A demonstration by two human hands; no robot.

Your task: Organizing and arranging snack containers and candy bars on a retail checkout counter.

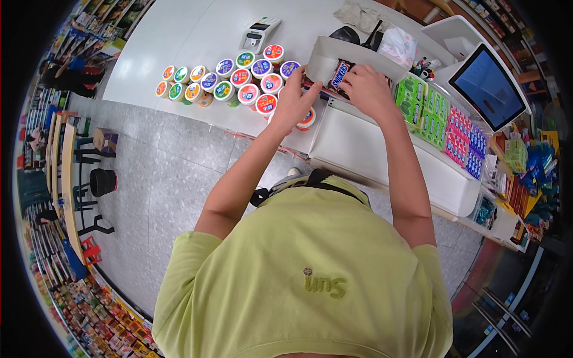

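A grey open-topped box (329, 49) sits on the counter in front of me, its inner walls bare at the back. At its left front edge is my left hand (293, 98), thumb towards me and fingers along the side. Inside the box lies a brown-wrapped Snickers bar (339, 74), with more dark wrappers partly hidden to its right. My right hand (368, 89) reaches over the box front, its curled fingers touching the Snickers bar; whether they grip it is hidden. Several round lidded tubs (241, 77) stand in rows left of my left hand, some behind my forearm.
Green packs (409, 98) and pink packs (456, 129) line the counter right of the box. Beyond them stands a tilted screen (488, 87). A payment terminal (259, 33) is behind the tubs. A white recessed tray (358, 143) lies below my forearms.
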